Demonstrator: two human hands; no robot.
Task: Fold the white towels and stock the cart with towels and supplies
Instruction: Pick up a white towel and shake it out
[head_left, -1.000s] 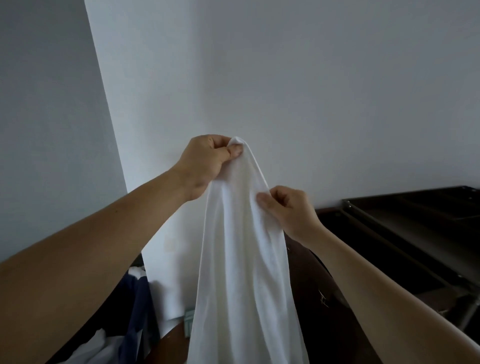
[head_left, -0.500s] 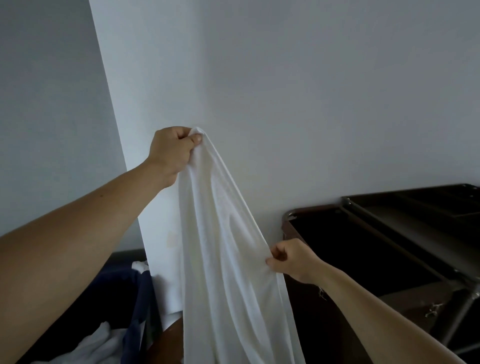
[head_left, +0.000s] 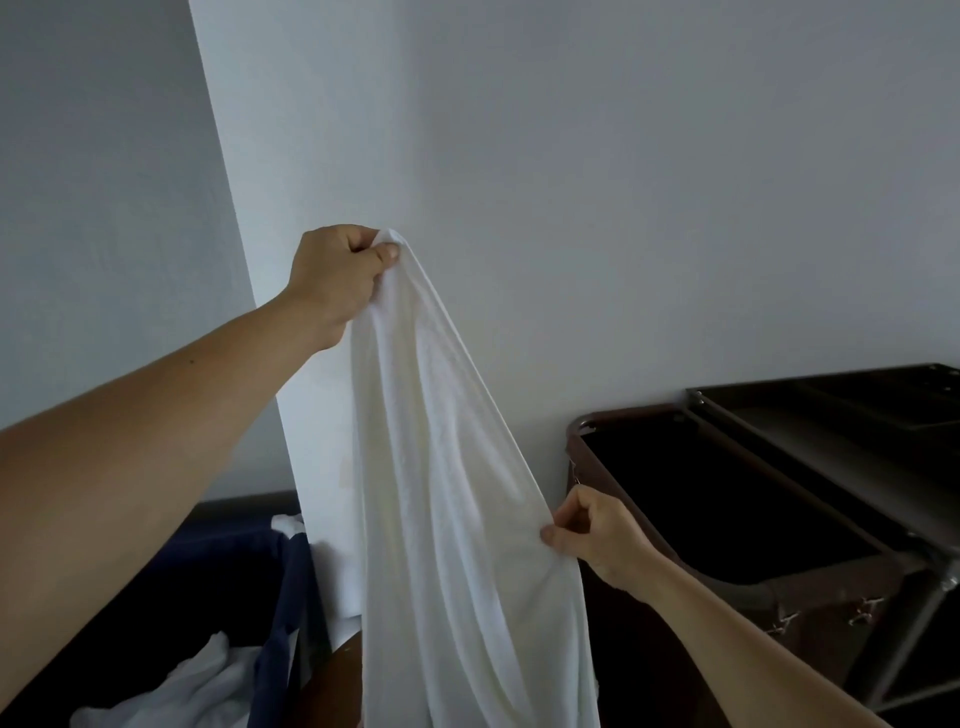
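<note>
Dim, cool, even light; soft shadows low at the left; slight wide-angle bending at edges; focus mostly sharp.

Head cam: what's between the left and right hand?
Only the white towel: its edge slopes from the left hand down to the right hand. Seen in the head view.

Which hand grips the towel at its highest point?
The left hand, raised, grips the white towel at its top; the right hand pinches its side edge lower down.
</note>
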